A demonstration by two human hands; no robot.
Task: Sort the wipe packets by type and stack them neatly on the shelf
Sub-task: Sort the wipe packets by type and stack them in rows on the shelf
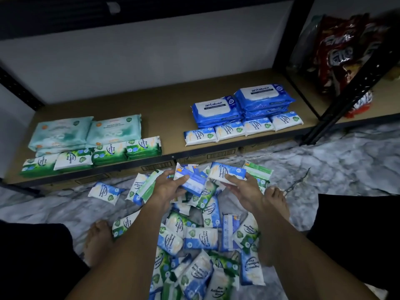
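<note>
Head view: the left hand (171, 187) curls its fingers round a blue packet (191, 180). The right hand (244, 189) grips a second packet (225, 171), blue and white, by its near edge. Both hands are above the pile (194, 245) of mixed packets on the floor. On the shelf (173, 118), a green row (91, 156) lies front left and a blue row (242, 128) front right.

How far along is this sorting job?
Done: on the shelf, green packets and teal packs at left, blue packets and Antabax packs at right. In hand: the left hand grips a blue packet, the right hand a second blue packet. Left: the mixed pile on the floor.
</note>
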